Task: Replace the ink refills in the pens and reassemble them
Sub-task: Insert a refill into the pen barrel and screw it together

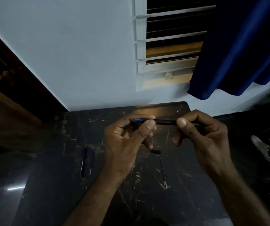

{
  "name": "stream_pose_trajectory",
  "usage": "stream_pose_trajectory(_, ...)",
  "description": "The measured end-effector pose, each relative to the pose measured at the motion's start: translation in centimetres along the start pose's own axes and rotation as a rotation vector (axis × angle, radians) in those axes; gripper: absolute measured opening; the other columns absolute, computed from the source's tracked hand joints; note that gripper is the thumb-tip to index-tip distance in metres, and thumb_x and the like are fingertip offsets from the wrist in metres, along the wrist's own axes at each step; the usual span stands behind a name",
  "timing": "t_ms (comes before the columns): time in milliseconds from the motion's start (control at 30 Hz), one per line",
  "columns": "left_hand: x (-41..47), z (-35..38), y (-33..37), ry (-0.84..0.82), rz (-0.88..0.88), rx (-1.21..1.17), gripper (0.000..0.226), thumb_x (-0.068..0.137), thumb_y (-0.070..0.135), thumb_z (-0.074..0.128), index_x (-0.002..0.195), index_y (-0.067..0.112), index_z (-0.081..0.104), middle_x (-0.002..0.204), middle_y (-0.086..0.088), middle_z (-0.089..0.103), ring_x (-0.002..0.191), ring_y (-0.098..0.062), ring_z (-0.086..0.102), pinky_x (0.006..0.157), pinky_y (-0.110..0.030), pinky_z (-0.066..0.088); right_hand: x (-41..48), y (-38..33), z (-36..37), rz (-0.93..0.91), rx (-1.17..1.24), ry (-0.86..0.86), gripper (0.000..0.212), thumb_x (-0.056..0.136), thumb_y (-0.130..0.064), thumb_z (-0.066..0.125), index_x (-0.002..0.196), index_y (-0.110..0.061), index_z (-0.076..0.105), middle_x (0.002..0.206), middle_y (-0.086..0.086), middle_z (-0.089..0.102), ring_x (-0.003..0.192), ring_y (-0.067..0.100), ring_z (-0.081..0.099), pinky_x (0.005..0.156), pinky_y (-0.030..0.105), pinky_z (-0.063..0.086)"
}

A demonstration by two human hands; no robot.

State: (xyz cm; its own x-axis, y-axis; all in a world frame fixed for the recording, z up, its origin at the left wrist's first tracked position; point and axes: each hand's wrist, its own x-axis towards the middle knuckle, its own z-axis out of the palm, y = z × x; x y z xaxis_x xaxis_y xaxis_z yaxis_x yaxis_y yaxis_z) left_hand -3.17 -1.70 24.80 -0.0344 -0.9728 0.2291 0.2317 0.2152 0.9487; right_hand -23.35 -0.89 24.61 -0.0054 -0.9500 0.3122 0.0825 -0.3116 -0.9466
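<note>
The counter is dark polished stone veined with gold and scuffed with pale scratches. Its far edge sits against a pale wall. Above it is a barred window, dark outside, with a deep blue curtain hanging over its right side. A dark wooden panel stands at the left, and a pair of pale shoes lies on the floor at the right.

Over the counter, a black pen is held level between both hands. The left hand pinches its blue end between thumb and fingers, and the right hand curls round the other end.

On the stone lie two pens side by side at the left. A small black cap piece lies near the middle, with a thin refill just below it.
</note>
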Motion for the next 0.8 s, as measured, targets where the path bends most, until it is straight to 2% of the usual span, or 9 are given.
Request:
stream_pose_trajectory(67, 0.5, 0.6, -0.2, -0.057, 0.019, 0.006, 0.015, 0.092, 0.015, 0.077, 0.106, 0.016, 0.083, 0.085, -0.007, 0.08, 0.074, -0.014, 0.074, 0.053, -0.028, 0.061, -0.1, 0.0, -0.6, 0.018, 0.008, 0.024, 0.035, 0.1, -0.03, 0.067, 0.083, 0.002, 0.066, 0.064, 0.012, 0.063, 0.05, 0.029, 0.059, 0.05, 0.037, 0.051)
stream_pose_trajectory(200, 1.5, 1.6, -0.9, -0.131, 0.008, 0.005, 0.013, 0.093, 0.014, 0.076, 0.105, 0.012, 0.081, 0.084, -0.008, 0.079, 0.074, -0.015, 0.074, 0.055, -0.028, 0.062, -0.5, 0.4, -2.2, 0.13, 0.027, 0.028, 0.047, 0.102, -0.035, 0.064, 0.068, -0.003, 0.062, 0.047, 0.005, 0.05, 0.033, 0.019, 0.042, 0.039, 0.028, 0.035)
stream_pose_trajectory(267, 1.8, 2.1, -1.5, -0.134, -0.016, 0.015, 0.014, 0.092, 0.016, 0.076, 0.104, 0.01, 0.08, 0.082, -0.006, 0.078, 0.072, -0.014, 0.073, 0.054, -0.028, 0.061, -0.7, 0.6, -2.9, 0.145, 0.006, 0.01, 0.043, 0.101, -0.036, 0.064, 0.074, -0.003, 0.068, 0.05, 0.009, 0.056, 0.036, 0.022, 0.049, 0.04, 0.028, 0.041)
stream_pose_trajectory(300, 1.9, 2.3, -1.9, -0.13, -0.025, 0.03, 0.014, 0.092, 0.017, 0.077, 0.103, 0.01, 0.08, 0.081, -0.005, 0.078, 0.071, -0.014, 0.072, 0.053, -0.028, 0.061, -0.7, 0.7, -3.3, 0.135, -0.002, 0.004, 0.036, 0.1, -0.034, 0.067, 0.084, -0.002, 0.071, 0.056, 0.013, 0.061, 0.041, 0.025, 0.055, 0.042, 0.032, 0.047)
stream_pose_trajectory(367, 2.1, 2.8, -2.6, -0.122, -0.047, 0.059, 0.014, 0.091, 0.02, 0.077, 0.102, 0.011, 0.08, 0.081, -0.004, 0.078, 0.07, -0.015, 0.073, 0.052, -0.028, 0.059, -0.6, 0.9, -3.8, 0.113, 0.002, 0.004, 0.026, 0.094, -0.025, 0.075, 0.104, -0.001, 0.071, 0.069, 0.013, 0.067, 0.053, 0.027, 0.063, 0.048, 0.037, 0.055)
stream_pose_trajectory(400, 2.1, 3.0, -2.9, -0.123, -0.062, 0.056, 0.012, 0.092, 0.019, 0.078, 0.101, 0.012, 0.081, 0.081, -0.004, 0.078, 0.07, -0.014, 0.073, 0.052, -0.027, 0.059, -0.6, 1.2, -4.1, 0.102, 0.004, 0.011, 0.024, 0.093, -0.019, 0.076, 0.106, 0.0, 0.07, 0.072, 0.012, 0.069, 0.056, 0.027, 0.065, 0.05, 0.037, 0.056)
stream_pose_trajectory(467, 2.1, 3.5, -3.5, -0.135, -0.083, 0.03, 0.008, 0.093, 0.015, 0.08, 0.1, 0.011, 0.081, 0.08, -0.004, 0.078, 0.069, -0.012, 0.072, 0.051, -0.026, 0.058, -0.6, 1.7, -4.5, 0.091, 0.004, 0.039, 0.021, 0.093, -0.013, 0.076, 0.1, 0.005, 0.069, 0.07, 0.01, 0.069, 0.057, 0.026, 0.066, 0.051, 0.035, 0.055)
stream_pose_trajectory(700, 2.3, 4.3, -5.5, -0.158, -0.034, 0.016, 0.011, 0.094, 0.008, 0.074, 0.105, 0.008, 0.077, 0.082, -0.004, 0.076, 0.072, -0.011, 0.072, 0.055, -0.026, 0.061, 0.0, 3.3, -5.6, 0.204, 0.152, 0.049, 0.034, 0.092, -0.02, 0.077, 0.09, 0.011, 0.062, 0.06, 0.011, 0.061, 0.048, 0.025, 0.057, 0.046, 0.032, 0.049)
stream_pose_trajectory(800, 2.6, 4.2, -6.9, -0.203, -0.002, 0.056, 0.012, 0.096, 0.01, 0.075, 0.108, 0.01, 0.078, 0.087, -0.003, 0.079, 0.076, -0.014, 0.075, 0.058, -0.028, 0.062, -0.2, 4.1, -5.6, 0.295, 0.259, 0.104, 0.024, 0.089, -0.013, 0.075, 0.085, 0.008, 0.064, 0.059, 0.01, 0.06, 0.049, 0.02, 0.058, 0.045, 0.03, 0.049)
